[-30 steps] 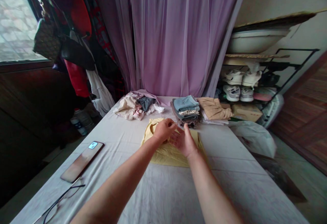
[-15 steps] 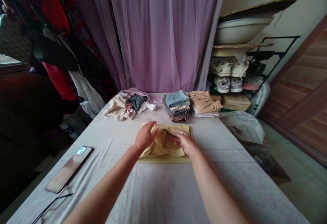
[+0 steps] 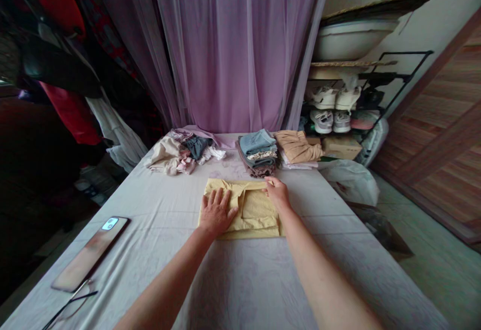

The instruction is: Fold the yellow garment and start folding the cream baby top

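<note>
The yellow cloth [image 3: 259, 209] is laid pretty flat on the white sheet [image 3: 240, 280], folded, with its longer side run left to right and its far edge faced toward the folded stack [image 3: 259, 152]. Its left part is covered by the left hand [image 3: 216, 213], which is opened wide, palm down, fingers spread and pointed away. Over at the far right corner, the edge looks pinched by the right hand [image 3: 278, 193], fingers kinda curled in.
</note>
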A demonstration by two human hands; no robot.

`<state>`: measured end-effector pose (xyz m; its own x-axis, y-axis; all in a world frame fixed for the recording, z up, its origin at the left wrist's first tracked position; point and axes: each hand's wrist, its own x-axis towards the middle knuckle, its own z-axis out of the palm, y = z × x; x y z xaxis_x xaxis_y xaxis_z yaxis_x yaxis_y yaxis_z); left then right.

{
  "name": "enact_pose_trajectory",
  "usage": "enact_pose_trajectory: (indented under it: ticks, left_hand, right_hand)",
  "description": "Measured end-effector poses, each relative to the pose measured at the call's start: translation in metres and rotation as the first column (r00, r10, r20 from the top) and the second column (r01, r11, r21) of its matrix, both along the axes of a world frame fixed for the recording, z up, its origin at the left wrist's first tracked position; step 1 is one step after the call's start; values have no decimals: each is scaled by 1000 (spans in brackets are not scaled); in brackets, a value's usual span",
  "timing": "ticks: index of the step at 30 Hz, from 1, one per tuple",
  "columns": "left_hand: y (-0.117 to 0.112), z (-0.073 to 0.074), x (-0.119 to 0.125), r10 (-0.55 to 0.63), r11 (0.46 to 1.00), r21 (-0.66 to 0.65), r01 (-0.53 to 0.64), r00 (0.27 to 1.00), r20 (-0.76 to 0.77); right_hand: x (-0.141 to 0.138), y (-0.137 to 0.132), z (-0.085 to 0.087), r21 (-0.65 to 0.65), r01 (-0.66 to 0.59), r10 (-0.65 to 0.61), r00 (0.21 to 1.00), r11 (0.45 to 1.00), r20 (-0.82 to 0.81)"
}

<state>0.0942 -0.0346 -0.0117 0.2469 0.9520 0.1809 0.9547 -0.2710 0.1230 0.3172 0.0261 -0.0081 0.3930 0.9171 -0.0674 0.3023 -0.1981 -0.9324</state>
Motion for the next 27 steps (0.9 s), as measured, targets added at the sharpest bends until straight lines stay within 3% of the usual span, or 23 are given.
enact_pose_trajectory:
  ticks: [4, 6, 8, 11, 13, 16, 20, 27]
  left_hand:
    - [-1, 3, 4, 37, 999, -18, -37, 999, -30]
    - [0, 8, 5, 48, 998, -35, -49, 998, -27]
    - [6, 14, 6, 39, 999, -33, -39, 999, -5]
    - [18, 20, 5, -2, 1000, -9, 3, 999, 53]
    - [26, 18, 4, -13, 999, -29, 15, 998, 68]
    - [31, 9, 4, -5, 998, -61, 7, 999, 42]
    - [30, 0, 4, 6, 1000, -3, -6, 999, 34]
    - [19, 10, 1, -46, 996, 85, 35, 990, 134]
  right_hand:
    - [-1, -5, 12, 37, 22, -31, 964, 999, 263]
    - [-10, -13, 18, 132, -44, -28, 865, 990, 502]
    - [-27, -22, 20, 195, -226, 29, 722, 955, 692]
    - [-56, -33, 13, 87, -491, 237, 560, 867, 794]
    - [-67, -37, 4, -50, -551, 364, 478, 833, 800]
    - [-66, -38, -7, -177, -528, 433, 414, 830, 801]
    - [-43, -36, -12, -217, -485, 421, 361, 847, 832]
    - [-5, -34, -10, -263, -365, 394, 353, 893, 849]
